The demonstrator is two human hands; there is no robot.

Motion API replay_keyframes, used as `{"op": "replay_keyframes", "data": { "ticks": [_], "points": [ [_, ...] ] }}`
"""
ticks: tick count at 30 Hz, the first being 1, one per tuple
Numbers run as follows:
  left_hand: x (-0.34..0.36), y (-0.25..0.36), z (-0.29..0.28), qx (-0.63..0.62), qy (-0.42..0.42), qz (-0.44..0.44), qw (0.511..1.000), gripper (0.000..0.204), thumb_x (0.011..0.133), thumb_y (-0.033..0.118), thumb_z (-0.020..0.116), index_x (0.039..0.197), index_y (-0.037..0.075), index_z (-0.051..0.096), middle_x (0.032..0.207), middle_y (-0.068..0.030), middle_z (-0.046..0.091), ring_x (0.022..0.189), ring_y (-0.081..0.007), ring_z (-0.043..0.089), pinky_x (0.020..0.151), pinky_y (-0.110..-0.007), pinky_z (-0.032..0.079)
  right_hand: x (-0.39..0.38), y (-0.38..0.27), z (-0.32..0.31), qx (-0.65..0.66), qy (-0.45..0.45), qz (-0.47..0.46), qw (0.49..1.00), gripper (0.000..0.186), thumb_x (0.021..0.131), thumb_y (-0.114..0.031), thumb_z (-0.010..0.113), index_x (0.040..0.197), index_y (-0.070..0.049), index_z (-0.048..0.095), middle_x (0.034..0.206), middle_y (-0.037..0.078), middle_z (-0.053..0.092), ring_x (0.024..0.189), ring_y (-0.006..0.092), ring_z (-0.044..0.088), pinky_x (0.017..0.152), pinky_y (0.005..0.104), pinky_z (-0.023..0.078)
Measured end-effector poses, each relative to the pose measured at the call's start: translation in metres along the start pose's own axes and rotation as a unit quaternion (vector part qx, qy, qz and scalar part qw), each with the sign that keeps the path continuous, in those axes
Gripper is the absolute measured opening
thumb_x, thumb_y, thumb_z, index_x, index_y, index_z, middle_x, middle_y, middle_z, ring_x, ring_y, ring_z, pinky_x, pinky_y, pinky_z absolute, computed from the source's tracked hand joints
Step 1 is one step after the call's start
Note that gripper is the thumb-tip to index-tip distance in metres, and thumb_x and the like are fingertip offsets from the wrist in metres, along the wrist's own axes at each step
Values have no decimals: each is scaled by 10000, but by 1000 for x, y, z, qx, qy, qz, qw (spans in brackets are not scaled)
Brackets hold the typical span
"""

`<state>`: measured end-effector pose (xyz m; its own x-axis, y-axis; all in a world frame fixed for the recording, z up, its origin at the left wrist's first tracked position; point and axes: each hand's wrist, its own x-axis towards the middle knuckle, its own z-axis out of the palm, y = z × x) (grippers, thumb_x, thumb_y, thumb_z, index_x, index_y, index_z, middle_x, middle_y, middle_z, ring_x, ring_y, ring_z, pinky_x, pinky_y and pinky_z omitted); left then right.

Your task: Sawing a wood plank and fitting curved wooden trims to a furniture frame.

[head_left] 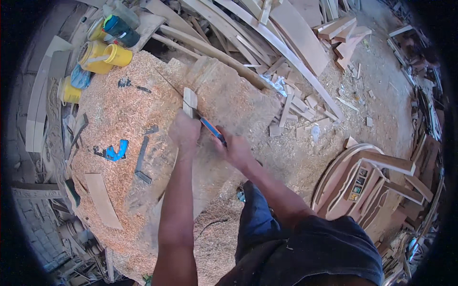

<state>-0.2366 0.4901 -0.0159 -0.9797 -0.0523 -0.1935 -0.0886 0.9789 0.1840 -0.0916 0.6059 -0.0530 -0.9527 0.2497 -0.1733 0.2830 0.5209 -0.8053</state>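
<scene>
My left hand point(185, 127) is closed around a short, pale wood block point(190, 99), whose far end sticks out past my fingers. My right hand point(235, 149) grips the blue and orange handle of a handsaw point(210, 127). The saw's thin, dark blade slants away to the far left and crosses the block just ahead of my left hand. Whether the teeth have cut into the wood is too small to tell. Left of my left forearm, a dark metal try square point(141, 161) lies in the shavings, with a blue curved handle point(117, 150) beyond it.
Wood shavings cover the work surface point(129, 109). A thin board point(102, 200) lies at its left. Yellow buckets point(93, 56) and a dark green-topped container point(120, 31) stand at the far left. Long planks point(281, 45) lean at the back; a curved wooden panel point(343, 183) sits at right.
</scene>
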Motion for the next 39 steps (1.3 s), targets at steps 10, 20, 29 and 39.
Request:
{"op": "replay_keyframes", "data": {
  "ticks": [10,20,29,39],
  "points": [
    [-4,6,-18,23,-28,-2,999,354,912,335,681,1140,65,686,1003,-213,775,941,-441,750,816,-524,576,-111,22,-50,36,-12,68,997,481,1015,-347,699,1449,-144,650,905,157,788,677,356,735,606,435,555],
    [-3,-1,-7,14,-4,16,1000,297,901,263,677,1099,41,691,959,-220,766,887,-449,737,793,-527,566,-86,27,-28,27,-18,34,999,481,1026,-334,667,1455,-118,638,889,166,775,672,374,709,618,454,530],
    [-3,14,-6,34,21,29,999,310,889,271,692,1094,39,698,955,-220,766,881,-440,740,789,-518,567,-24,20,-12,41,14,0,999,439,1009,-327,675,1382,-96,658,871,166,772,661,404,701,608,477,530],
    [-2,2,-5,36,7,3,999,454,887,388,723,1171,35,697,1029,-211,777,924,-435,750,831,-533,581,-146,53,-44,64,14,34,997,459,1024,-389,681,1412,-150,628,800,167,759,615,379,706,551,470,516]
  ]
}}
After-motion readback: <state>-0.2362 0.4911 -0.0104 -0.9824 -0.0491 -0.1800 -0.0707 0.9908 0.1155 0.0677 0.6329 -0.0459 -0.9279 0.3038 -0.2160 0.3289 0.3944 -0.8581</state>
